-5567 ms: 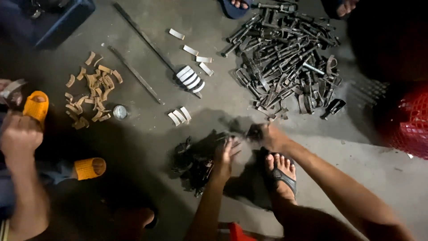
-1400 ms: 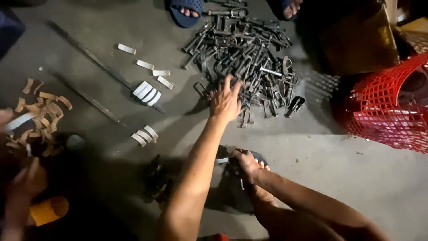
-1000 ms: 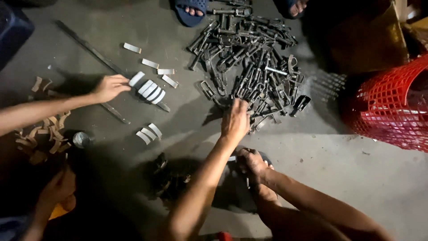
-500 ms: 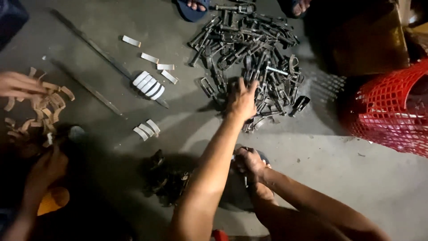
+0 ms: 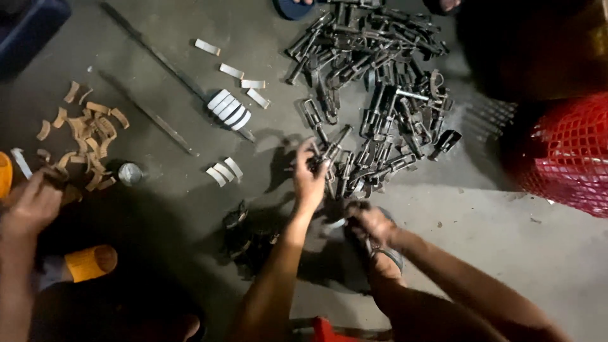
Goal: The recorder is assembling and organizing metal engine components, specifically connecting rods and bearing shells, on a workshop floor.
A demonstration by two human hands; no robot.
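My left hand point(image 5: 310, 178) is at the near edge of a big heap of dark metal clips and links point(image 5: 373, 95), its fingers closed on one dark metal part point(image 5: 329, 155). My right hand point(image 5: 370, 221) sits lower, just above my sandalled foot point(image 5: 386, 256), curled around a small pale metal piece point(image 5: 334, 223) that sticks out to its left. A small pile of dark parts point(image 5: 247, 235) lies on the floor left of my left forearm.
White curved pieces point(image 5: 229, 109) and two long metal rods point(image 5: 161, 60) lie at upper left, brown curved pieces point(image 5: 88, 133) and a small round tin point(image 5: 130, 173) further left. A co-worker's hand point(image 5: 31, 204) and orange sandal point(image 5: 88, 263) are at the left edge. A red mesh basket point(image 5: 563, 158) stands right.
My left hand has drawn back from deeper in the heap to its near edge, now gripping a dark part. The co-worker's hand has dropped from the brown pieces. My right hand stayed put.
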